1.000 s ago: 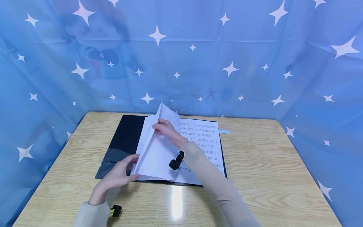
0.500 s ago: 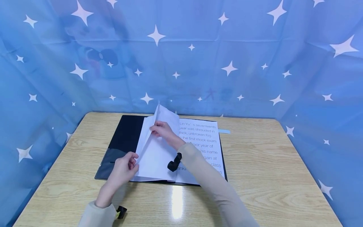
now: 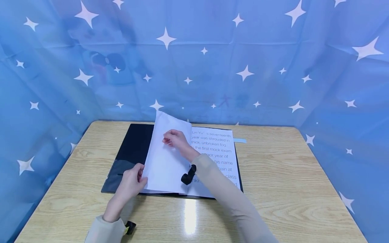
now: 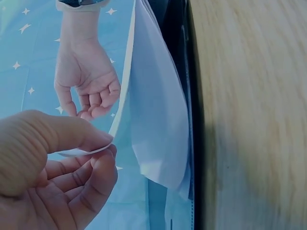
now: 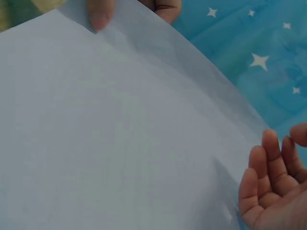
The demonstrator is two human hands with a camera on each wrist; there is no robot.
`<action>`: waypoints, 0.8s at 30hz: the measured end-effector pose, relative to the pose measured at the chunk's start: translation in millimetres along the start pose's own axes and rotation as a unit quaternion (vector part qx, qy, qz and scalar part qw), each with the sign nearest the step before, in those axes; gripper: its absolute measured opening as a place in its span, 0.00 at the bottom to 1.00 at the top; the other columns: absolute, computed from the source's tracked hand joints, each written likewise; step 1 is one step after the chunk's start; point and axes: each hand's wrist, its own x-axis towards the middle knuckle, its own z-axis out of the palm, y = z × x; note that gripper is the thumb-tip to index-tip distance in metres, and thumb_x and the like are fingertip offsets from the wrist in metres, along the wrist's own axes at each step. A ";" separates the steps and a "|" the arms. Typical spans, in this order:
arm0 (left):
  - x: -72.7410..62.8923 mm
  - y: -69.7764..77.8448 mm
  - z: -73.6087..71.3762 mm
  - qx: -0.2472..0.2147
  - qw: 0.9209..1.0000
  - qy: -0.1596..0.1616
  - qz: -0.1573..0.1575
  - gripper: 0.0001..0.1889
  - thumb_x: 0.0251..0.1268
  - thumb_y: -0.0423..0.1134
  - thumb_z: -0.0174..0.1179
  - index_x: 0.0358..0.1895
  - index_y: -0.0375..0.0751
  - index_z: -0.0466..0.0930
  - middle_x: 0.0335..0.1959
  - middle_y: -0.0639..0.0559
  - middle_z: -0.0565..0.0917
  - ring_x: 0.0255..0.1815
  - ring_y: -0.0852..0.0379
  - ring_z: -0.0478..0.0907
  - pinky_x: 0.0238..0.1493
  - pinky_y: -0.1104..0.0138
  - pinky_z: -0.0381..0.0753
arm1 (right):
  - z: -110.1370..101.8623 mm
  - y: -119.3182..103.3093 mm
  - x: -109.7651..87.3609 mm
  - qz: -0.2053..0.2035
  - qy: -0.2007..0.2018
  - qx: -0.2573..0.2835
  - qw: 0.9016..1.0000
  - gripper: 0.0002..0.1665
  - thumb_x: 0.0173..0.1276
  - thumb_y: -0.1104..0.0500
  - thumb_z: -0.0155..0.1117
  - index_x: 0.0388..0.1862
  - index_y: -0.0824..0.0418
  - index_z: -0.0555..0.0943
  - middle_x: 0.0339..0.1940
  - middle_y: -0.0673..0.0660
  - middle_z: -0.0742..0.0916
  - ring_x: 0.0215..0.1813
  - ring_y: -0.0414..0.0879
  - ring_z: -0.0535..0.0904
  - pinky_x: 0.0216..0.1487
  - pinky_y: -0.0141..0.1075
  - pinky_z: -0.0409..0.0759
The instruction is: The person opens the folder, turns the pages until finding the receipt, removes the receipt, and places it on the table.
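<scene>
On the wooden table lies an open black folder (image 3: 135,143) holding white pages. My left hand (image 3: 130,181) pinches the near left edge of a raised blank sheet (image 3: 165,165) between thumb and fingers. In the left wrist view, that sheet's edge (image 4: 125,81) runs up from the pinch, with other pages (image 4: 158,110) below it. My right hand (image 3: 178,140) is over the blank sheet, its fingers loosely bent. In the right wrist view, my right hand (image 5: 273,191) is beside the sheet's edge and holds nothing.
A page with large printed text (image 3: 212,152) fills the folder's right side, partly hidden by my right sleeve (image 3: 231,195). A blue tab (image 3: 240,140) sticks out at its right. Behind the table (image 3: 279,175) hangs a blue starry curtain (image 3: 194,60).
My left hand has gone from spread fingers at the page edge to pinching the sheet. My right hand has let go of it, and the sheet's upper part has swung left.
</scene>
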 end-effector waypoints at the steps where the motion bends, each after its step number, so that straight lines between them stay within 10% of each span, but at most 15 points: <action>1: 0.1 -0.6 0.6 0.001 1.000 -0.004 -0.004 0.13 0.41 0.21 0.62 0.35 0.29 0.73 0.19 0.53 0.70 0.21 0.61 0.66 0.22 0.69 0.67 | -2.2 0.6 -0.4 -0.001 -0.001 0.005 1.000 0.10 0.67 0.59 0.57 0.39 0.66 0.78 0.27 0.51 0.83 0.32 0.42 0.78 0.37 0.32 0.75; 24: 6.6 -12.9 14.6 0.006 0.989 -0.090 -0.113 0.23 0.43 0.22 0.60 0.47 0.21 0.68 0.20 0.49 0.69 0.21 0.56 0.66 0.21 0.67 0.66 | -78.2 7.7 -2.3 0.001 0.056 -0.022 0.998 0.19 0.68 0.58 0.54 0.49 0.72 0.75 0.29 0.52 0.82 0.34 0.43 0.78 0.47 0.43 0.75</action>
